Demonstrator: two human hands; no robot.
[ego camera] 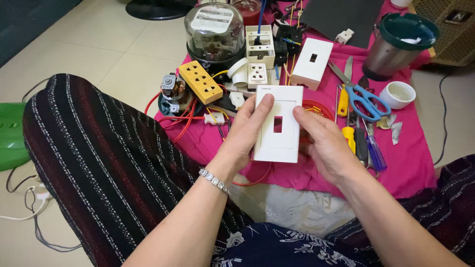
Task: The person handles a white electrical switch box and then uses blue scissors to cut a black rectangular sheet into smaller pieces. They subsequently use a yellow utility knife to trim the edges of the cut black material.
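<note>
Both hands hold a white rectangular switch cover plate [279,104] with one small slot in its middle, above a pink cloth [410,163]. My left hand [245,131] grips its left side, thumb on the top edge; a beaded bracelet is on that wrist. My right hand [324,143] grips the right side, thumb near the slot. Red wire [257,180] loops beneath the plate.
On the cloth lie a yellow socket strip [200,81], a glass-domed electric meter [214,30], a white socket [257,75], a white box [311,62], blue-handled scissors [363,99], screwdrivers [368,146], a small white cup [398,94] and a steel blender jar [398,44]. My striped-clothed knee [99,158] rises at left.
</note>
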